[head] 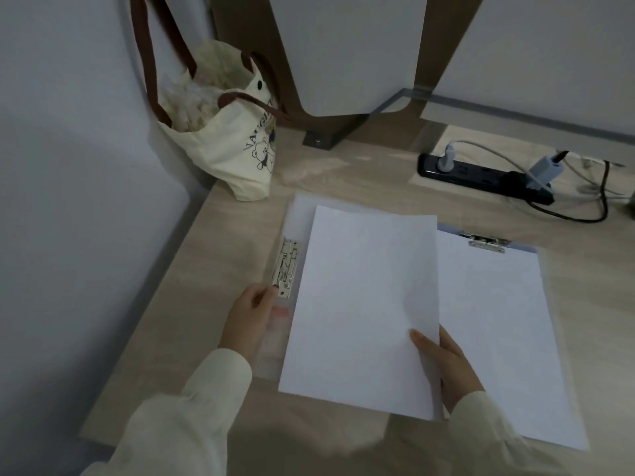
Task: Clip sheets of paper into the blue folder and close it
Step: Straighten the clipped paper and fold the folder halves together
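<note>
Blue folder (450,229) lies open mid-frame on desk (233,235). R hand (443,365) pinches loose paper sheet (360,304) at its lower-right edge (thumb on top), over folder's left half. L hand (249,317) touches side clip (287,267) at btm end; can't tell if it grips.

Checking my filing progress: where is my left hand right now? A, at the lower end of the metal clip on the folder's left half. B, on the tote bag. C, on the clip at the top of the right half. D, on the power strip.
A: the left hand curls its fingers on the lower end of the side clip, while the right hand pinches the loose sheet.
</note>
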`<state>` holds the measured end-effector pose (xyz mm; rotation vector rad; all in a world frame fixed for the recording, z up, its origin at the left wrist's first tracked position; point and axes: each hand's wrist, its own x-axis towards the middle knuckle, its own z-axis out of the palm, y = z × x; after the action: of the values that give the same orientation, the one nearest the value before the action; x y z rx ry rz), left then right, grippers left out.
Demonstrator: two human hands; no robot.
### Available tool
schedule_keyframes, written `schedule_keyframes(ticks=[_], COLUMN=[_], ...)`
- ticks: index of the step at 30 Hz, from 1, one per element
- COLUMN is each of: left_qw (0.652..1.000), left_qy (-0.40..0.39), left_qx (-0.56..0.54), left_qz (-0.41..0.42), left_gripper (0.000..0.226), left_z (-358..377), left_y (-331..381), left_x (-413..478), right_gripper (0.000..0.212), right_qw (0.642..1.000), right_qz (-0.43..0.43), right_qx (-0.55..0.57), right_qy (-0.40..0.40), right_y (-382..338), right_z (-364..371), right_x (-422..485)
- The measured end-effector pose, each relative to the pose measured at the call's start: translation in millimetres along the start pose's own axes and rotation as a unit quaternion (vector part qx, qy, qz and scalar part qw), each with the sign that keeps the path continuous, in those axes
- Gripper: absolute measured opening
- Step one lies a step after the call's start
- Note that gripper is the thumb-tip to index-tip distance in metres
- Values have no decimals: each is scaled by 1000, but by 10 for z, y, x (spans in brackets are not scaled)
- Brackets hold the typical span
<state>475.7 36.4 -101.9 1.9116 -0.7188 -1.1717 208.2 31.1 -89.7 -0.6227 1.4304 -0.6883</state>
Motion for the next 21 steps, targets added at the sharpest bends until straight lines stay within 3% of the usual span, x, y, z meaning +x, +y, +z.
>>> schedule_keyframes(ticks=[5,12,16,19,21], left_qw=[990,994,979,982,987], left_qy=[-105,-70,-119,-125,-124], left_qx=[-77,-74,-115,-58,-29], left_qz=[-50,-30,-119,-126,-99], left_gripper=[23,23,28,49,44], left_z=[-51,53,120,110,104], left_y=[4,-75,94,169,316], left_x=[-13,-107,-13,200,243], right_gripper=[27,25,22,22,21], right_qw=[1000,999,999,999,999], right_qz=[9,5,8,5,3], right_qx=[-18,-48,-43,-37,-33], right_qy=[5,18,16,13,13], right_y=[61,95,94,106,115], right_z=[-83,-159,-195,-210,-212], right_x=[23,45,42,45,42])
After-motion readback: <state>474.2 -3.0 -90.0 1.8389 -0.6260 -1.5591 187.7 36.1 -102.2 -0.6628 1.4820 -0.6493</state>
